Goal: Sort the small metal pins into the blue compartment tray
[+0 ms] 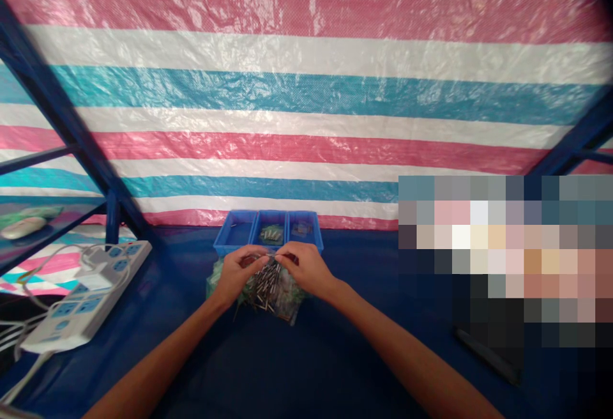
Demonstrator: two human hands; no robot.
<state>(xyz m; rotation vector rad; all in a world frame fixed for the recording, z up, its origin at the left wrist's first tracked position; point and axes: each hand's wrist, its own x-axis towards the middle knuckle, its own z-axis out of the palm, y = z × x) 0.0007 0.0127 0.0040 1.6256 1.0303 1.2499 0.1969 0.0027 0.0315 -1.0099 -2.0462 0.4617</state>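
My left hand [234,272] and my right hand [307,269] meet above the table, thumbs and fingers pinched together. What lies between the fingertips is small and partly hidden; I cannot make it out. Just below them is a heap of thin metal pieces [263,292] like screws or pins. Green plastic [213,276] shows on the left of this heap, and a clear plastic bag [289,307] lies at its right. Behind my hands stand three joined blue bins [221,244]. The middle one holds small metal pieces on green plastic [271,234]; the right one has small items too blurred to name.
A white power strip [90,304] with cables lies on the blue table [182,266] at left. Blue frame posts [90,157] slant at both sides. Striped plastic sheeting [306,99] hangs behind. A dark flat object [486,355] lies at right, beside a pixelated area.
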